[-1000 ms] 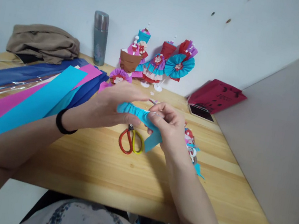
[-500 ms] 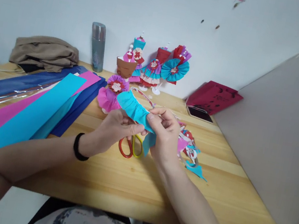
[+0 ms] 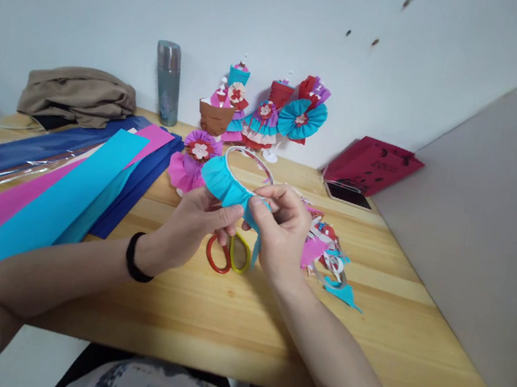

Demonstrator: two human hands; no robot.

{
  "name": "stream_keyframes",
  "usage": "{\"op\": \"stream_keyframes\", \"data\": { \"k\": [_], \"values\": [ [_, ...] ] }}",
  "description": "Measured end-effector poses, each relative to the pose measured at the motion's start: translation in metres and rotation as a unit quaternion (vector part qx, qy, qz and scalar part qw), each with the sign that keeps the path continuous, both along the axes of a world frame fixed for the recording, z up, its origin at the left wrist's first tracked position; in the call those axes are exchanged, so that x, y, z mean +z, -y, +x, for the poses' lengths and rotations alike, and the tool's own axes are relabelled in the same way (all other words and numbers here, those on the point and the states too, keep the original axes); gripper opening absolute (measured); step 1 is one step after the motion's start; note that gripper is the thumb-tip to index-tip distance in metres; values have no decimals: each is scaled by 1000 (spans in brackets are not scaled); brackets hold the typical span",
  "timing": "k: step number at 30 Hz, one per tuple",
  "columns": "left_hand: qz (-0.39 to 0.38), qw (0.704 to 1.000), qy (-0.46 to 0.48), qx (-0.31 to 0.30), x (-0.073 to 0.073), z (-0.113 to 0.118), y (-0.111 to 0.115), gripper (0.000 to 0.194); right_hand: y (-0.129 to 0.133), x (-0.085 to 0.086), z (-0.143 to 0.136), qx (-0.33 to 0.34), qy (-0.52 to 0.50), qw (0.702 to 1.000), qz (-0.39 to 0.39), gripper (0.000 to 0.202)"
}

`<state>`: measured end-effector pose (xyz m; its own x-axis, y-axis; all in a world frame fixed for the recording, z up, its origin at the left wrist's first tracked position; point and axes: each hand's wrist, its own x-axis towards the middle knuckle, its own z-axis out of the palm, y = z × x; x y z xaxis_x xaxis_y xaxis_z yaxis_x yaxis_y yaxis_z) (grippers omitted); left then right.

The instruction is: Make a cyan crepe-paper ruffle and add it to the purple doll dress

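Observation:
A strip of turquoise crepe paper point(image 3: 226, 184) is gathered in pleats along part of a thin pale ring point(image 3: 263, 166), held above the table. My left hand point(image 3: 193, 225) pinches the paper from the left and below, its thumb on the pleats. On the right, my right hand point(image 3: 282, 231) presses the paper against the ring between thumb and fingers. A loose end of the paper hangs beneath my right hand. Scissors point(image 3: 238, 253) with red and yellow handles lie under my hands, their blades hidden.
Small dress figures point(image 3: 215, 118) and a pink paper skirt point(image 3: 187, 171) stand behind. Crepe sheets point(image 3: 63, 192), a brown cloth point(image 3: 78, 95) and a flask point(image 3: 167, 84) are at left. Paper scraps point(image 3: 328, 252), a phone point(image 3: 348, 195) and a magenta bag point(image 3: 373, 167) are at right.
The ring and paper have tilted, so more of the ring's opening shows. My left thumb has moved slightly up and left along the pleats. The hanging paper end looks narrower.

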<state>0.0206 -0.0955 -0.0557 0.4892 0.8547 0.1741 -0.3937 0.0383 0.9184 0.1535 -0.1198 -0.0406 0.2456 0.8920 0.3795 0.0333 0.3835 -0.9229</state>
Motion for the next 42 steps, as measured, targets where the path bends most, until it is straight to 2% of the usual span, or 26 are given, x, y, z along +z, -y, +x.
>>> {"op": "stream_keyframes", "data": {
  "k": [4,7,12,17,22,26,30,32,34,36,37,38,39,40,41,42],
  "values": [
    [-67,995,34,-61,-3,1,1,33,-2,-2,1,6,-4,1000,7,13],
    [-112,988,63,-80,-4,1,3,28,-3,-2,2,17,-5,1000,6,13],
    [-123,988,56,-81,-6,0,4,28,-2,-2,3,8,0,1000,16,13],
    [-146,978,55,-136,-5,-2,2,22,-1,-3,5,16,-1,1000,8,12],
    [-103,989,-12,-107,-3,-5,0,35,-2,-4,5,11,4,1000,7,12],
    [-56,996,-10,-75,-4,-3,1,45,-3,-5,5,8,-9,1000,11,11],
    [-69,994,-58,-68,-4,0,-3,46,-4,-4,5,8,-23,1000,2,12],
    [-73,984,-121,-105,2,-4,-5,48,-6,-3,7,2,-25,1000,3,12],
    [-34,961,-207,-181,14,-13,-7,46,-7,-1,9,-2,-21,1000,6,12],
    [55,907,-296,-294,31,-26,-6,42,-9,-1,11,-3,-14,1000,3,12],
    [91,892,-302,-323,40,-33,-6,36,-9,0,11,-2,-7,1000,-1,13],
    [139,900,-277,-307,47,-39,-6,32,-9,0,12,1,4,1000,-7,13],
    [194,919,-238,-247,53,-44,-6,29,-9,-1,12,8,18,1000,-15,13],
    [251,933,-219,-137,57,-49,-8,27,-9,-1,12,19,36,999,-22,13],
    [316,924,-215,-17,59,-51,-11,23,-9,-2,11,32,57,997,-28,13],
    [390,890,-215,97,58,-53,-15,21,-8,-3,11,45,79,995,-33,13]
  ]
}}
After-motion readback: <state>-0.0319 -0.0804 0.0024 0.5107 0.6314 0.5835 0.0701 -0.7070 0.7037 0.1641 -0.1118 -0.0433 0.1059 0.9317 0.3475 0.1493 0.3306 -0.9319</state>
